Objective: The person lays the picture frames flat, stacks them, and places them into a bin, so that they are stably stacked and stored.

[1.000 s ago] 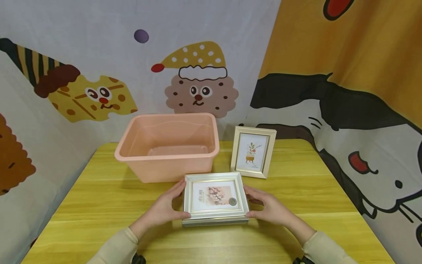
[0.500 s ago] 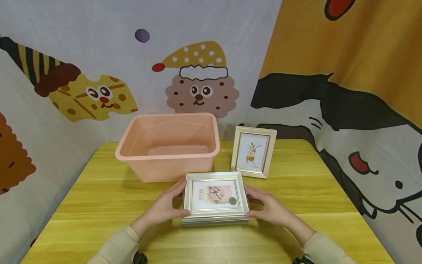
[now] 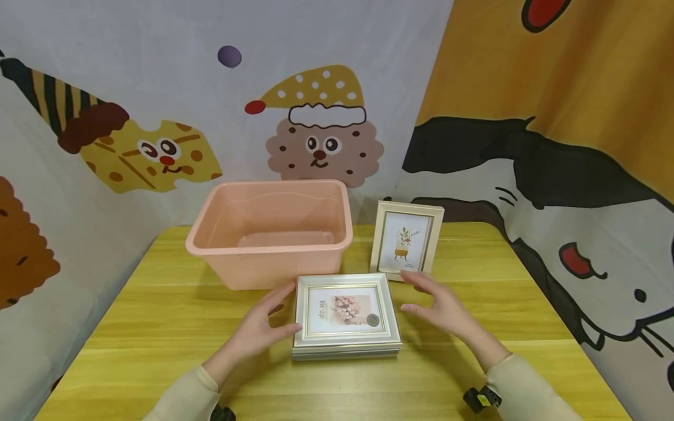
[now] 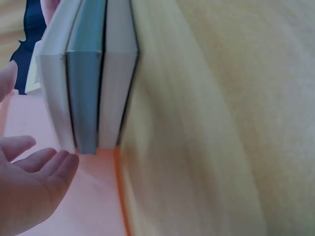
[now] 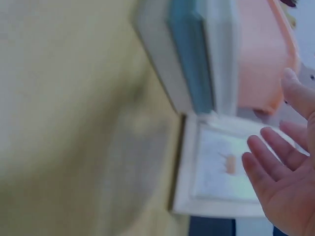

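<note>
The left hand [image 3: 254,328] and right hand [image 3: 446,309] are loose and apart with 3 stacked frames [image 3: 347,310] between, so bumping the standing frame [image 3: 405,237] ahead of the right could tip it.

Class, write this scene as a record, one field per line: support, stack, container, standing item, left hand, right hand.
Support: wood-grain table
Stack: three flat picture frames, flower print on top
Container: pink tub, behind the stack and toward the left
Standing item: upright frame, plant print, behind right
Left hand: at the stack's left edge, contact unclear
Right hand: apart from the stack, on its right, holding nothing
</note>
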The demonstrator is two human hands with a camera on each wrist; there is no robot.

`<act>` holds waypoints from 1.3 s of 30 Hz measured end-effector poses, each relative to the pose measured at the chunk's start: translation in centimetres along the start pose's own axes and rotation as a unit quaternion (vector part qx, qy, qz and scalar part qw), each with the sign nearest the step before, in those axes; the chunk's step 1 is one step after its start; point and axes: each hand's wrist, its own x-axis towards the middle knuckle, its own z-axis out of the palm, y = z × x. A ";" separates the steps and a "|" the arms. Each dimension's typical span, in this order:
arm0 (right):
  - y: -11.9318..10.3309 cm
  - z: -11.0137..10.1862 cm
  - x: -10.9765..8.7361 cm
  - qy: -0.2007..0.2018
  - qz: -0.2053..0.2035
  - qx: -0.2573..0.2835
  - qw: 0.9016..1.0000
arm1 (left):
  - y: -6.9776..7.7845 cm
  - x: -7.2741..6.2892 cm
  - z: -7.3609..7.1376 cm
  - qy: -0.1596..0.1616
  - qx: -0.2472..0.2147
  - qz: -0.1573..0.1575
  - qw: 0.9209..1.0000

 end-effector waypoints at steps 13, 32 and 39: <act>1.5 -6.1 5.0 0.062 0.026 -0.060 0.996 | 2.6 0.2 -1.7 0.011 0.047 0.033 0.998; 4.3 -9.3 8.3 0.101 0.134 -0.034 0.985 | 4.2 0.8 -0.3 0.037 -0.009 0.059 0.998; 5.2 -8.8 8.5 0.089 0.177 0.028 0.980 | 4.4 1.2 0.7 0.039 -0.029 0.077 0.996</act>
